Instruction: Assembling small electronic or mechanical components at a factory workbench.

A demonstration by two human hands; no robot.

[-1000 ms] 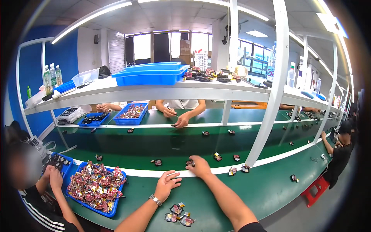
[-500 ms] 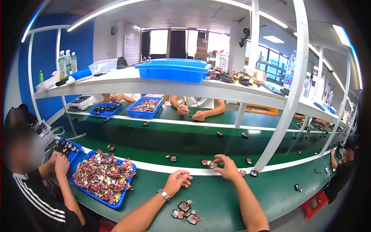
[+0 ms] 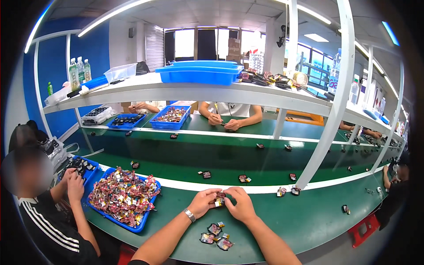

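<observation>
My left hand [image 3: 202,202] and my right hand [image 3: 240,204] meet over the green bench, just short of its white edge strip. Both pinch one small dark part with a red and yellow wrapper [image 3: 219,198] between the fingertips. A metal watch sits on my left wrist. A small pile of similar wrapped parts [image 3: 215,234] lies on the bench below my hands, close to my body. A blue tray heaped with colourful wrapped parts [image 3: 123,196] stands to my left.
A green conveyor belt [image 3: 229,161] beyond the white strip carries scattered small parts. A person at my left works over another blue tray [image 3: 81,167]. People sit opposite, behind more trays [image 3: 170,115]. White posts [image 3: 329,110] hold an overhead shelf with a blue bin [image 3: 198,73].
My right hand came back from the belt's edge with a small part. My left hand moved right to meet it, and both now hold the part. The view swung left.
</observation>
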